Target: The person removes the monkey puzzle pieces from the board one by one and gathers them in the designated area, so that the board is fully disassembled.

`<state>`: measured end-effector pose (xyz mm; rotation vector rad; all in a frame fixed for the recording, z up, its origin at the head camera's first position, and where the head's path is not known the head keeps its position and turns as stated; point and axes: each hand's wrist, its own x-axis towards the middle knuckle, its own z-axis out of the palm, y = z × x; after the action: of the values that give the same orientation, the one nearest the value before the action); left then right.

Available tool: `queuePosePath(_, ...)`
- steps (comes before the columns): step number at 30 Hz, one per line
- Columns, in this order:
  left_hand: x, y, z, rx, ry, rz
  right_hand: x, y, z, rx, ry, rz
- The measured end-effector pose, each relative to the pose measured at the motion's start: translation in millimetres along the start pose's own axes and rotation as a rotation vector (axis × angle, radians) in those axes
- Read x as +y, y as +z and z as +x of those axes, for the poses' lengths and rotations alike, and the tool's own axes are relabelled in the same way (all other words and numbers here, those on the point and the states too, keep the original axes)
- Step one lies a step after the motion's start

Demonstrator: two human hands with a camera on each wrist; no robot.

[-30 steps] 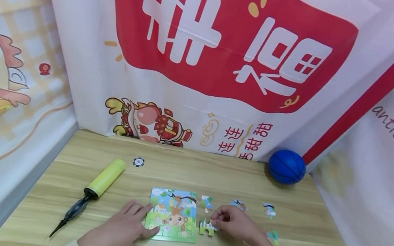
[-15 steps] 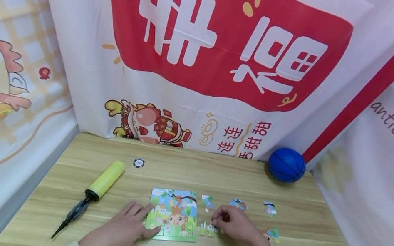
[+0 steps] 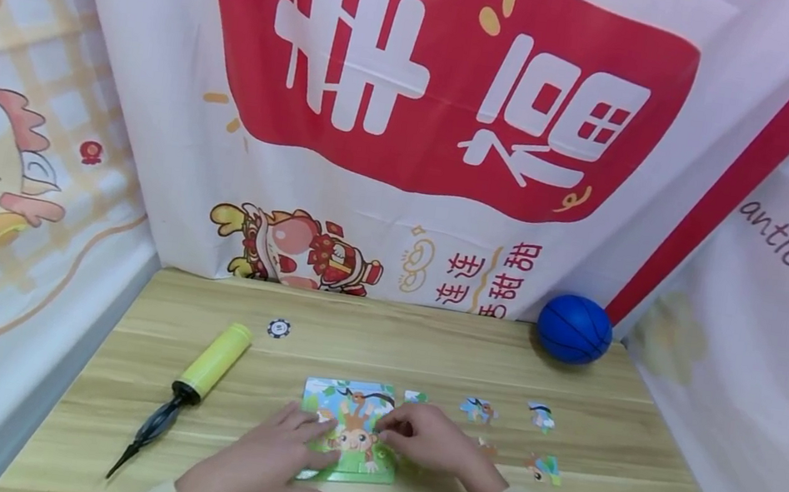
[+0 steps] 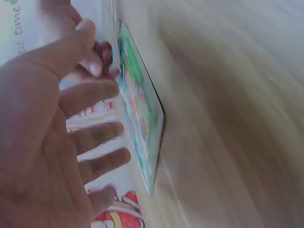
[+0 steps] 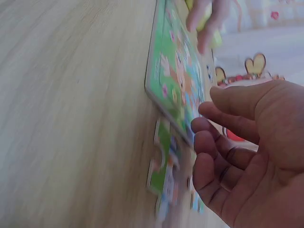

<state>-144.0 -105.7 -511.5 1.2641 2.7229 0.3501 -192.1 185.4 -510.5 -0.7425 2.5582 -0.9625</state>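
A square jigsaw puzzle (image 3: 354,440) with a monkey picture lies flat on the table. My left hand (image 3: 266,459) is over its left side, fingers straight and spread, as the left wrist view also shows. My right hand (image 3: 438,444) hovers at the puzzle's right edge with loosely curled fingers. In the right wrist view, no piece shows between its thumb (image 5: 228,99) and index finger. A loose puzzle piece (image 5: 163,159) with green and white parts lies on the table beside the board, below that hand. In the head view, the right hand mostly hides it.
Several more loose pieces, such as one with a branch (image 3: 477,410) and one with an eye (image 3: 546,469), lie to the right. A yellow and black hand pump (image 3: 193,386) and a round chip (image 3: 278,328) are at left. A blue ball (image 3: 574,330) sits at the back.
My right hand has moved left, from the loose piece beside the board to the puzzle's right edge. My left hand has shifted slightly right over the puzzle.
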Motion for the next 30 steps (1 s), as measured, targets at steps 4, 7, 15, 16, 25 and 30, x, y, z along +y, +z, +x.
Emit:
queuePosePath(4,11.3,0.9,8.1,-0.014,0.057,0.04,-7,6,8,-0.007,-0.022,-0.066)
queuePosePath(7,15.7,1.3,8.7,-0.05,0.035,0.048,-7,9,12,-0.019,-0.029,-0.096)
queuePosePath(15,17.7,-0.7,9.3,-0.046,0.067,0.094,-7,9,15,-0.02,0.007,-0.106)
queuePosePath(16,18.1,-0.4,9.2,-0.049,0.073,0.107,-7,9,15,-0.023,0.011,-0.105)
queuePosePath(25,19.3,2.1,7.5,-0.05,0.076,0.156,-11,11,16,-0.013,0.035,-0.144)
queuePosePath(30,20.6,1.5,8.1,-0.037,0.079,0.167,-16,10,16,-0.016,0.029,-0.145)
